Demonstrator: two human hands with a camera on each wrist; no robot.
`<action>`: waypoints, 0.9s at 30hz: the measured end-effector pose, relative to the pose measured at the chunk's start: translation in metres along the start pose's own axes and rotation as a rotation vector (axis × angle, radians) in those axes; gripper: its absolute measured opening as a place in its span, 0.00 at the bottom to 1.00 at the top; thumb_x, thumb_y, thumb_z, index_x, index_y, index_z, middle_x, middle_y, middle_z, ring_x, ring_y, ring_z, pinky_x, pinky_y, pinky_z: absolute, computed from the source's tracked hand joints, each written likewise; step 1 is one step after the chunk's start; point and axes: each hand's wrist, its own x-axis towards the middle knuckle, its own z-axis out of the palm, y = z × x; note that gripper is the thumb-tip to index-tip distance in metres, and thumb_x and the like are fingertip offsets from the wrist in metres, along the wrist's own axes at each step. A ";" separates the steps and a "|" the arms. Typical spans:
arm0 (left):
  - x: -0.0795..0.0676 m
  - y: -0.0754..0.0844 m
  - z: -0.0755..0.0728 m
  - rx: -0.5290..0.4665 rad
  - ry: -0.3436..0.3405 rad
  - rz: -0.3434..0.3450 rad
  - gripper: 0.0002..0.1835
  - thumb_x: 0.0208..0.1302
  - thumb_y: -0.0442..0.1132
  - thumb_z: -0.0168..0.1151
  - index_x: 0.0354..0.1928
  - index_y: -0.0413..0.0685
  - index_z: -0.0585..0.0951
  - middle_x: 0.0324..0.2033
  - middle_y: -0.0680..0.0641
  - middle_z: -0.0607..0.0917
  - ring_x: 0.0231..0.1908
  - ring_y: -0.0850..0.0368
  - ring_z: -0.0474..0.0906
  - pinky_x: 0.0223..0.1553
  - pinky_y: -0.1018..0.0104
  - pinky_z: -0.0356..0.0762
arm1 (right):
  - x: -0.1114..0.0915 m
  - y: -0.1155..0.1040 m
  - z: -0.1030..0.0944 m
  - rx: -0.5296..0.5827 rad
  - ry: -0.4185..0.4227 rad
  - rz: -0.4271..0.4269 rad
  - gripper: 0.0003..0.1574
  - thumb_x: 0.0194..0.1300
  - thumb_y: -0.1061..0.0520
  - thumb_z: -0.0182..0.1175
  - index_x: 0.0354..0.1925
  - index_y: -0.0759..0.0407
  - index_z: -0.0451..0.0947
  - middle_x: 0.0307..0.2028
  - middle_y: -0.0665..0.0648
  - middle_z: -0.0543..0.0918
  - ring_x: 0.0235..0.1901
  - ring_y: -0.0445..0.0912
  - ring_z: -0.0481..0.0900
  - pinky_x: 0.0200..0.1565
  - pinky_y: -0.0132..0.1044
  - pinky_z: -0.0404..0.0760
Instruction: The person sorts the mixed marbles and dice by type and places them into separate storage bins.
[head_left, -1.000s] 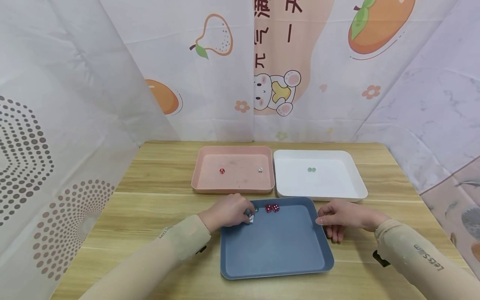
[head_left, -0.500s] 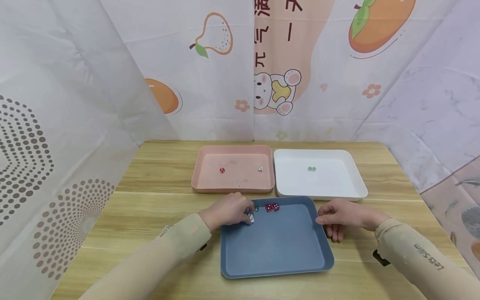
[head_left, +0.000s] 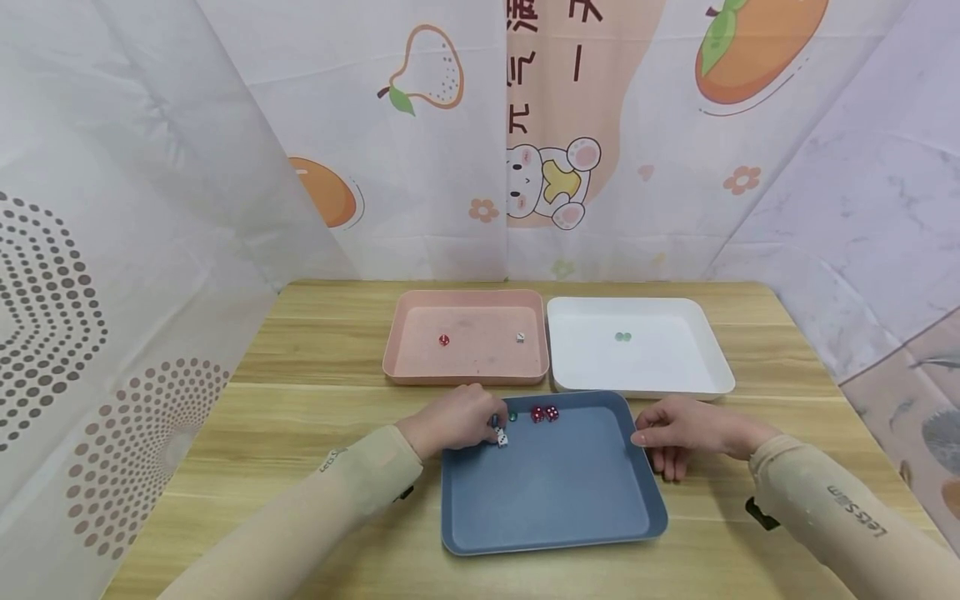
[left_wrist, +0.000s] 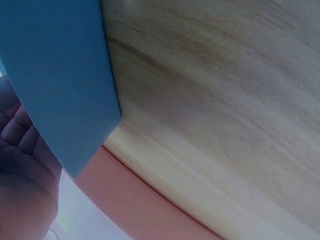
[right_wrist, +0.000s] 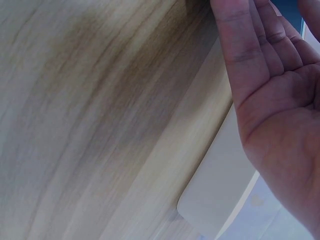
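In the head view my left hand (head_left: pixel 461 419) reaches over the left rim of the blue tray (head_left: pixel 558 492), into its far left corner. Its thumb and curled fingers close around small white dice (head_left: pixel 502 440) there; one die shows just past the fingertips, another is partly hidden. Beside them lie a green piece (head_left: pixel 513 416) and two red dice (head_left: pixel 545 414). My right hand (head_left: pixel 686 433) rests at the tray's right rim, thumb over the edge and fingers loosely bent outside, holding nothing. The left wrist view shows the left palm (left_wrist: pixel 25 170) behind the tray's wall.
Behind the blue tray stand a pink tray (head_left: pixel 480 367) with a red die (head_left: pixel 444 340) and a white die (head_left: pixel 521 337), and a white tray (head_left: pixel 645 375) with two pale green pieces (head_left: pixel 622 337). All stand on a wooden table (head_left: pixel 322 350) before a printed curtain.
My left fingers have shifted slightly at the white dice, which have turned a little; a second one now peeks out. The right hand and the trays have stayed in place.
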 end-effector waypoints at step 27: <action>0.001 -0.001 0.000 -0.013 -0.021 -0.014 0.05 0.64 0.36 0.72 0.42 0.50 0.90 0.35 0.55 0.88 0.26 0.66 0.78 0.29 0.75 0.79 | -0.001 -0.001 0.001 -0.009 0.005 -0.015 0.19 0.77 0.52 0.59 0.36 0.68 0.79 0.26 0.65 0.84 0.24 0.57 0.87 0.27 0.50 0.89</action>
